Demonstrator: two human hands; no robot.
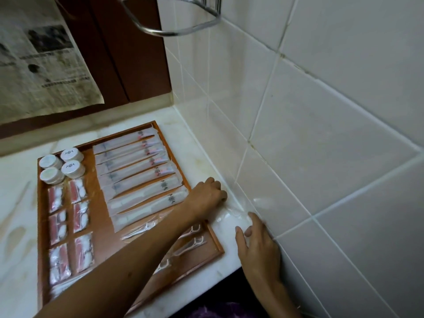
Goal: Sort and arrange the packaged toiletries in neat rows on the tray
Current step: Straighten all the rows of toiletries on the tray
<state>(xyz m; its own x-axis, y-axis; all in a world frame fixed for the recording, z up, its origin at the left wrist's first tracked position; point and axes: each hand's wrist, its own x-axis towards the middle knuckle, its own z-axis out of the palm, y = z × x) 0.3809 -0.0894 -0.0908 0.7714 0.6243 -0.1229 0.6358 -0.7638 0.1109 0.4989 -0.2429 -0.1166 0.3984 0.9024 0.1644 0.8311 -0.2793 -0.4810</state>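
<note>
beside the tray (207,228), both hands touch a clear packet (231,216) against the wall tiles (321,157)

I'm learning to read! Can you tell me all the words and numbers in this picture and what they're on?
None can be read.
Newspaper on the wall: printed headlines and photos, too blurred to read.
Long sachets on the tray: a small dark emblem on each, too blurred to tell.
Round white lids: a small dark mark on two of them, not readable.
</note>
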